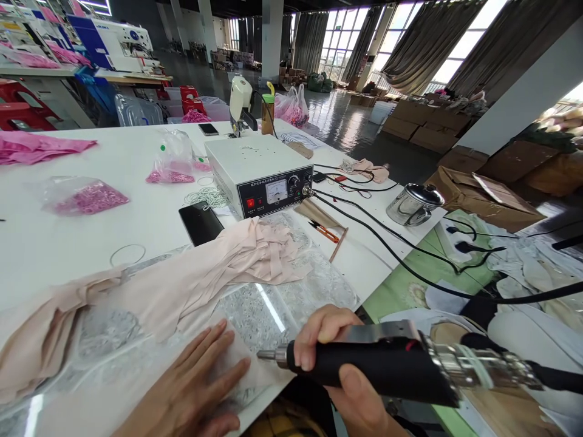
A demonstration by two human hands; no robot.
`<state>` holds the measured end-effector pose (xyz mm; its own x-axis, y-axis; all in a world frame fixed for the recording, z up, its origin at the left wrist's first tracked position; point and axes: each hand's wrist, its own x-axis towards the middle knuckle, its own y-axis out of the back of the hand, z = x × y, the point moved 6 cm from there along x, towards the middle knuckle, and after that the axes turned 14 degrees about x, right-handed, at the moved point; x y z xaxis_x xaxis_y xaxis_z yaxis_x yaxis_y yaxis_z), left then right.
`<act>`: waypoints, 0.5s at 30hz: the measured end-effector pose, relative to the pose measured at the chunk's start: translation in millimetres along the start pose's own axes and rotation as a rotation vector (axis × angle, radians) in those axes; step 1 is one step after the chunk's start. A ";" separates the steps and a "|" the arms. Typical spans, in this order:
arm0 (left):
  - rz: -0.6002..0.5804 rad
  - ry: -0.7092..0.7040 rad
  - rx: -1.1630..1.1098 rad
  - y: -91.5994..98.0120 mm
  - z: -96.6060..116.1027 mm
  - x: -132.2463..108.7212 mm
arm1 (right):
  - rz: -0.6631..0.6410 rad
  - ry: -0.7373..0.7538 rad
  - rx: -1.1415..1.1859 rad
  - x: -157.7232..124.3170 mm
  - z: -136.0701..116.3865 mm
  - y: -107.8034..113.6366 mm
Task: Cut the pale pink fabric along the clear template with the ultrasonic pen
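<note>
My left hand [195,379] lies flat with its fingers spread on a pale pink fabric piece [122,388] at the table's near edge. My right hand [341,364] is wrapped round a black handheld tool [378,364] with a metal tip and a metal rear end. The tip points left, over the fabric and close to my left fingers; whether it touches the cloth I cannot tell. Beyond my left hand, a pile of pale pink fabric strips [218,255] rests on a clear, patterned mat [319,273]. More folded fabric [50,321] lies at the left.
A white control box [268,170] with cables stands behind the pile, a black phone [200,223] beside it. Orange snips [324,230] and a metal mug [414,205] are at the right. Bags of pink pieces [91,195] lie left. Cables cross the right side.
</note>
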<state>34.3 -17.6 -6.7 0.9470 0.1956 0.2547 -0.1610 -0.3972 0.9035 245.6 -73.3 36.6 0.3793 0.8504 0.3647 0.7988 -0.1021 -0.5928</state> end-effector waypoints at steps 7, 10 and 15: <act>-0.036 0.132 -0.074 3.1 -4.2 0.5 | 0.038 0.028 0.014 -7.9 -18.9 6.1; 0.031 0.079 -0.085 13.9 -2.4 8.7 | 0.052 0.032 0.017 -9.0 -17.7 10.4; 0.134 -0.025 -0.054 26.8 4.7 20.6 | 0.064 0.022 0.033 -14.6 -16.7 13.8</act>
<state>50.7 -28.4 21.2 0.9225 0.1210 0.3666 -0.3010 -0.3691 0.8793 258.9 -95.7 35.1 0.4394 0.8313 0.3404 0.7568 -0.1384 -0.6388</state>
